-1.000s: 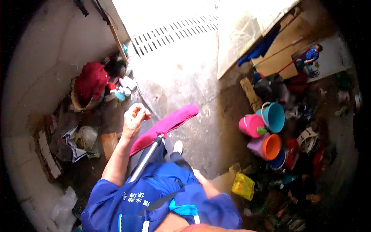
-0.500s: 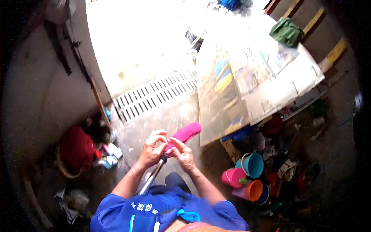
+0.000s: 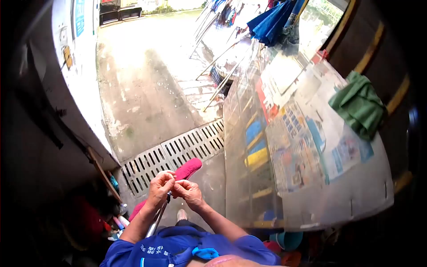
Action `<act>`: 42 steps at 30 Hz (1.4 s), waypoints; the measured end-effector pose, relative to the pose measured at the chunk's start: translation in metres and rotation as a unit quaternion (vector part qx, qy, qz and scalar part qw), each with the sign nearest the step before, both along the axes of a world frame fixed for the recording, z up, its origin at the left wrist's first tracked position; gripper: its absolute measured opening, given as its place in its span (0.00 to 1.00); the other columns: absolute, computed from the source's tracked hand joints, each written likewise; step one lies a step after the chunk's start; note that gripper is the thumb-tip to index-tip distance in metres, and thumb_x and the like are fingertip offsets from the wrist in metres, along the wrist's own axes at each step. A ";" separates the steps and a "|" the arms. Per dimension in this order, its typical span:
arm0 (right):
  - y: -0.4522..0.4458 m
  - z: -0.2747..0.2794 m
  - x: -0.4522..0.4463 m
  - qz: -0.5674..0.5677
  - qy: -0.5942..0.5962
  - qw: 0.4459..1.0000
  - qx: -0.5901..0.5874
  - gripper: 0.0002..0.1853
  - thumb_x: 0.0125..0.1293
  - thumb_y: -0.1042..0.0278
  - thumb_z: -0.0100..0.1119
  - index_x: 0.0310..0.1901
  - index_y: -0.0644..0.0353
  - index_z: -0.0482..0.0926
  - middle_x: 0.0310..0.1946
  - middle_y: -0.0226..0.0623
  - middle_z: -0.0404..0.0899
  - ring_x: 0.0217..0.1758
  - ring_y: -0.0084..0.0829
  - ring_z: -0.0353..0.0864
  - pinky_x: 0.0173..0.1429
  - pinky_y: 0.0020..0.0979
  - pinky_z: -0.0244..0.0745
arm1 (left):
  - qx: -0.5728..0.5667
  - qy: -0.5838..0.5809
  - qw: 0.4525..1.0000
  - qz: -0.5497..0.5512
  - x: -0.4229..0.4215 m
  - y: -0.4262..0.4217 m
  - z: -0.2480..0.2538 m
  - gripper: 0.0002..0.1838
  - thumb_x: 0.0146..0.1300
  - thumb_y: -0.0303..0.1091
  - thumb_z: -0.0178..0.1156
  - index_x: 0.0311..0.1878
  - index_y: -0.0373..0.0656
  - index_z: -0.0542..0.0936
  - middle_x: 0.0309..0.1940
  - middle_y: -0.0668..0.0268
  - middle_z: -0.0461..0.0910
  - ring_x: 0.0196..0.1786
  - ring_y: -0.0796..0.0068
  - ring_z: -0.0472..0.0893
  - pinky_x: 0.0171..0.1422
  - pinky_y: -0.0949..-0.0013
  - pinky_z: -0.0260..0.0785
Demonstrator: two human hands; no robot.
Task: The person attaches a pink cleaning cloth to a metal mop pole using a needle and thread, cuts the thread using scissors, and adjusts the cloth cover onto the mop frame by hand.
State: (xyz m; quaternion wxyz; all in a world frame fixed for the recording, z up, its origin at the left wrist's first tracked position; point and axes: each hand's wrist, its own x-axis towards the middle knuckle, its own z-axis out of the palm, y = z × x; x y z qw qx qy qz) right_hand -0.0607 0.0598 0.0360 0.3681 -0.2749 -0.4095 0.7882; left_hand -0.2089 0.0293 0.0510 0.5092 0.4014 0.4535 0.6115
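Note:
In front of my body is a pink fluffy duster head (image 3: 189, 168) on a metal pole (image 3: 159, 218), which slants back under my left forearm toward my shirt. My left hand (image 3: 159, 189) is closed, thumb and fingers pinching at the near end of the pink head. Close against it, my right hand (image 3: 188, 194) pinches the same end from the other side. The exact spot they grip is partly hidden by the fingers. A second pink patch (image 3: 137, 209) shows beside my left forearm; I cannot tell whether it belongs to the duster.
A slotted drain grate (image 3: 178, 149) crosses the floor ahead. To the right stands a board covered with newspaper (image 3: 293, 151), a green cloth (image 3: 359, 104) over its edge. Beyond hangs a folded blue umbrella (image 3: 275, 22). A teal bucket (image 3: 289, 240) sits low right; a wall (image 3: 84, 98) rises left.
My view has tilted up, showing more of the bright ground outside and less of the buckets. Both hands stay at the duster's near end, now closer together, with the fingers more tightly pinched.

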 end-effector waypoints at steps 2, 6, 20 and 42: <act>0.048 0.005 -0.005 0.034 -0.018 0.998 0.041 0.11 0.70 0.63 0.58 0.44 0.62 0.79 0.31 0.30 0.79 0.31 0.20 0.77 0.38 0.24 0.75 | 0.005 -0.014 1.000 0.012 -0.005 0.039 0.022 0.04 0.65 0.28 0.59 0.34 0.40 0.77 0.47 0.64 0.75 0.35 0.85 0.74 0.42 0.77 0.70; 0.128 0.019 -0.030 0.015 -0.044 0.999 0.018 0.09 0.70 0.63 0.57 0.41 0.60 0.79 0.28 0.25 0.77 0.28 0.17 0.75 0.34 0.21 0.72 | 0.007 -0.024 0.998 0.063 -0.020 0.115 0.022 0.05 0.66 0.28 0.59 0.35 0.38 0.76 0.43 0.66 0.76 0.42 0.82 0.75 0.50 0.76 0.69; 0.445 0.044 -0.179 0.033 -0.044 0.993 -0.109 0.10 0.70 0.62 0.57 0.44 0.58 0.79 0.27 0.27 0.79 0.24 0.18 0.77 0.28 0.20 0.73 | 0.053 -0.033 0.991 0.121 -0.161 0.424 0.031 0.03 0.64 0.25 0.59 0.34 0.37 0.76 0.48 0.66 0.74 0.41 0.81 0.76 0.47 0.75 0.70; 0.949 0.069 -0.269 -0.007 0.084 0.975 -0.204 0.06 0.71 0.65 0.52 0.36 0.57 0.72 0.29 0.29 0.72 0.26 0.19 0.68 0.32 0.25 0.67 | -0.062 0.164 0.971 0.165 -0.268 0.910 0.001 0.12 0.66 0.30 0.60 0.50 0.36 0.79 0.51 0.61 0.77 0.52 0.72 0.78 0.57 0.70 0.71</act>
